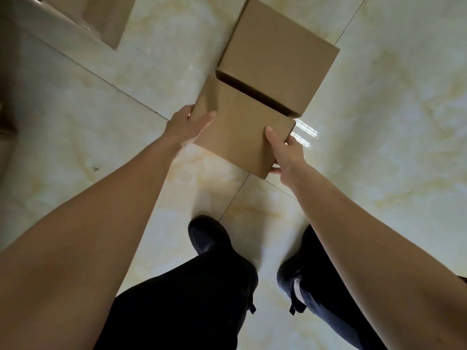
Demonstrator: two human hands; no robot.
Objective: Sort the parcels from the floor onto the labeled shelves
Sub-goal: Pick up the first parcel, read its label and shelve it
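- The person looks straight down at a glossy, cream marble-patterned tile floor (379,122) with thin dark joints between the tiles.
- Both bare arms reach forward to one brown cardboard parcel (240,132), the nearer of two.
- The left hand (188,127) presses against the left side of this parcel — the thumb lies on the top face and the fingers wrap around the left edge.
- The right hand (283,150) grips the near right corner: the thumb lies flat on top, the other fingers go under and around the side.
- So both hands are closed on the same parcel, one at each side.
- If the parcel rests on the floor or is a little lifted, I cannot tell.
- A second cardboard box (278,54), larger, lies just behind the held parcel; a dark gap of shadow shows between them, and it seems to overlap the far edge of the held one.
- At the top left corner another brown box (106,18) is partly in view, beside a pale raised edge.
- Below, the person's legs in dark trousers (192,299) and a black shoe (206,236) stand on the tiles — the left foot is forward, close under the parcel.
- A bright reflection of light lies on the floor just right of the held parcel.
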